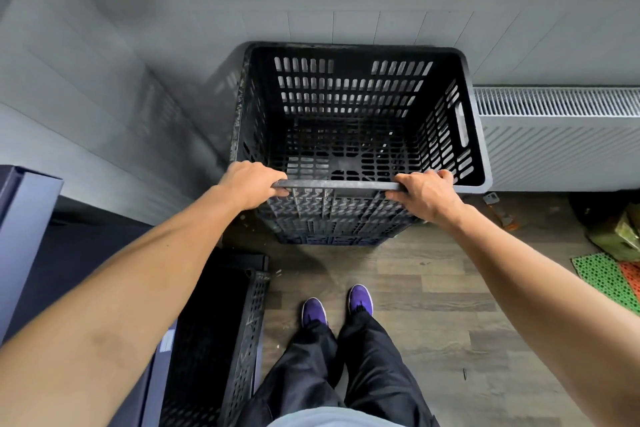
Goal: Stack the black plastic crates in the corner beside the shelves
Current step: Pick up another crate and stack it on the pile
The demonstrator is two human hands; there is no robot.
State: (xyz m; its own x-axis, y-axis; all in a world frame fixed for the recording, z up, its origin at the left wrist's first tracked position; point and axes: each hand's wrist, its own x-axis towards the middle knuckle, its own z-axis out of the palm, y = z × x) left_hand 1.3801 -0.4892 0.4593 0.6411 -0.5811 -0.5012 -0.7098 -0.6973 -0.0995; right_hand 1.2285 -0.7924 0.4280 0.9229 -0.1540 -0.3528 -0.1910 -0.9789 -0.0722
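Head view: left hand (pixel 250 184) and right hand (pixel 426 192) fingers curl around the crate (pixel 349 114) near rim.

Both arms stretch forward and down toward the crate (pixel 339 185), bare and almost straight at the elbows. The left forearm (pixel 145 260) runs up from the lower left to the left end of the crate's near rim, and the right forearm (pixel 512 263) comes in from the lower right to the rim's right end. The left hand (pixel 251 184) grips that rim knuckles up, fingers curled over its top and thumb tucked beneath. The right hand (pixel 427 196) holds it the same way, with the wrist slightly bent. The two hands sit well apart along the rim.
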